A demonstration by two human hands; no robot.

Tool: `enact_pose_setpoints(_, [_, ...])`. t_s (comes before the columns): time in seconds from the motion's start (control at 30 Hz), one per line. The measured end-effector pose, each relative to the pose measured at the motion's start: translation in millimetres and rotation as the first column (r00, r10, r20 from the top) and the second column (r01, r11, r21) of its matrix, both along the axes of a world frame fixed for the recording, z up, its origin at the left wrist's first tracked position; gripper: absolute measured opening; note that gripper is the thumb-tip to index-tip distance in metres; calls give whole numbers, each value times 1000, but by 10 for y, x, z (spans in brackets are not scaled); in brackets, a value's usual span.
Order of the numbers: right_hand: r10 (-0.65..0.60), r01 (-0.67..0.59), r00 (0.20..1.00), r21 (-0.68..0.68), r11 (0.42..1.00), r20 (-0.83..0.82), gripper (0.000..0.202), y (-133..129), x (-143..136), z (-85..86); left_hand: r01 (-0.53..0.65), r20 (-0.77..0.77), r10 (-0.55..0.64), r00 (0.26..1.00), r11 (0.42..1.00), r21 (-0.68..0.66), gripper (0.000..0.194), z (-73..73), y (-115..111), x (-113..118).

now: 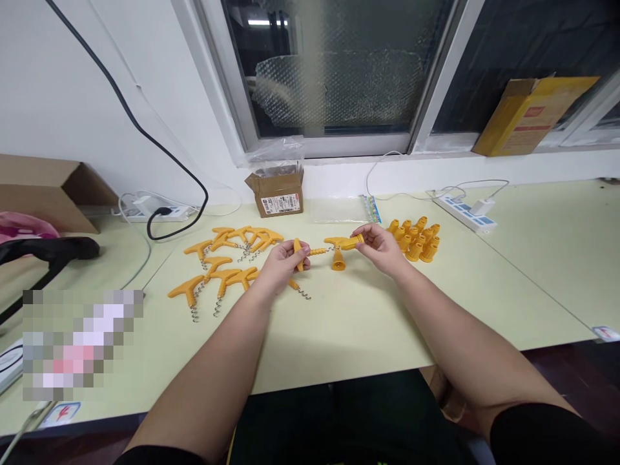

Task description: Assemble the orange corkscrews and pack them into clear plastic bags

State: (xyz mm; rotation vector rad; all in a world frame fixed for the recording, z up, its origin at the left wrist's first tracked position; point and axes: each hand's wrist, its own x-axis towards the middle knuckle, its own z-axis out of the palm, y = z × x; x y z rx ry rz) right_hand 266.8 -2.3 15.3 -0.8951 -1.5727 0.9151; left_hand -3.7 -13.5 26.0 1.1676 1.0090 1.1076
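Observation:
My left hand [283, 263] grips the yellow T-shaped handle [300, 254] of a corkscrew, its metal spiral pointing right. My right hand [378, 248] holds a yellow cone-shaped sleeve [352, 243], its narrow end toward the spiral's tip. Below and between the hands, another yellow cone [338, 261] is on the table, with a yellow handle piece [332, 241] behind it. Several yellow corkscrews [188, 290] lie around my left hand, their metal spirals bare. To the right of my right hand, several yellow cones [415, 250] stand grouped together.
A small cardboard box [281, 194] and a clear plastic bag [336, 210] lie by the wall. Power strips [467, 214] sit at the back right and back left. A black cable [169, 155] hangs at left, near a larger cardboard box [39, 187].

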Motion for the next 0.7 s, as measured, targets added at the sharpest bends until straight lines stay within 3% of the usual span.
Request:
enact_pose_setpoints(0.2, [164,-166,986,-70,984,-33,33,-110,-200,-38,14,73,-12,997,999,-37,48,-44,-10,56])
enact_pose_setpoints(0.3, [178,-180,983,-72,981,-37,37,-128,-219,-59,28,144,-10,990,992,-120,46,-62,5,70])
enact_pose_setpoints(0.47, [172,-171,984,-33,985,36,33,-155,-205,-32,95,129,-65,989,966,-239,46,-69,-33,100])
enact_pose_setpoints(0.6, [187,-194,981,-176,965,-58,33,-146,-222,4,129,-32,-129,991,992,-3,44,-61,-113,130])
enact_pose_setpoints(0.7, [204,-253,964,-346,904,-172,34,-136,-241,40,138,-196,-96,976,966,219,43,-46,-163,138])
